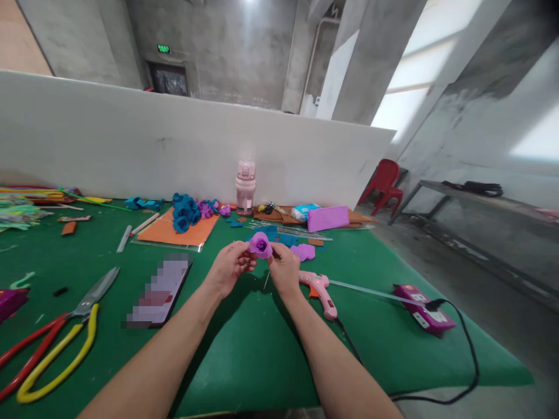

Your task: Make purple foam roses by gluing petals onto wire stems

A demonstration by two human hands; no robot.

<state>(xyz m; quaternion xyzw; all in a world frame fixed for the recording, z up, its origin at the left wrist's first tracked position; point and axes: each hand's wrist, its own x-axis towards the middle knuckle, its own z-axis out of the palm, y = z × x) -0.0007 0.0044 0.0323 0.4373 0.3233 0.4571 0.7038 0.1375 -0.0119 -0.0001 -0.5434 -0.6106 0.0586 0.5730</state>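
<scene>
Held up over the middle of a green table: one purple paper flower, curled petals facing the camera; pinched at one edge by the left hand, thumb and forefinger nearly together, other fingers loosely curled; gripped at the opposite edge by the right hand, thumb against the paper, far fingers mostly hidden; below the bloom, one thin pale line, perhaps a wire stem, attachment impossible to tell; likely very light, soft and dry rather than slippery, thin petals easily creased or crushed; best taken low, at the base, not by the outer rim; counted nearby: one pink glue gun, just beside the right hand; one clear glue stick, running from gun to one purple power block; one pair of scissors, one handle red, one yellow; one phone, screen blurred; farther back, one pink bottle, one purple paper pack and one orange sheet; on that sheet, blue paper curls, too bunched to count.
</scene>
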